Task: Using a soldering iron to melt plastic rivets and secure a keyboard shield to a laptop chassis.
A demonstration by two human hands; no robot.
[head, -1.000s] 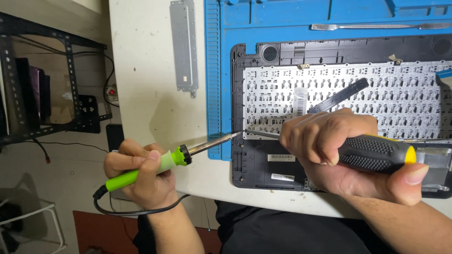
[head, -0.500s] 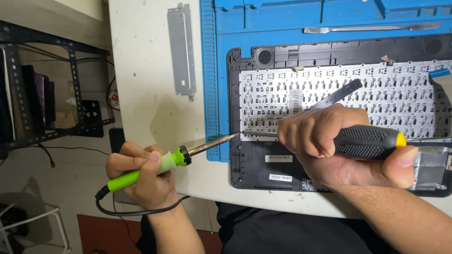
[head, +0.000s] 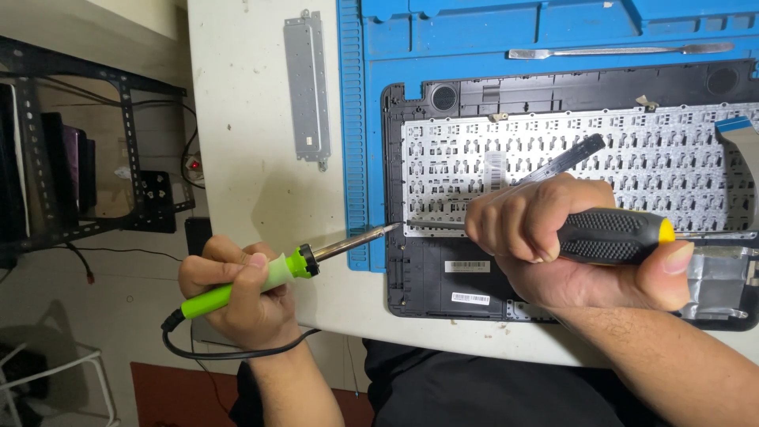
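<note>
White workbench (head: 253, 158), blue repair mat (head: 356, 119) on it, and the landmark is the opened laptop shell (head: 431, 277) lying on that mat. Nearest, left of the shell, the left hand (head: 237, 296) is wrapped around a green soldering iron (head: 269, 277), tip touching the shell's left edge. Over the shell, the right hand (head: 553, 245) is fisted on a black-and-yellow screwdriver (head: 613, 236), which has crept slightly leftward since a second ago, so the prying looks underway. Beyond the shell, a metal spudger (head: 617, 51); farther left, a grey bracket (head: 307, 83).
</note>
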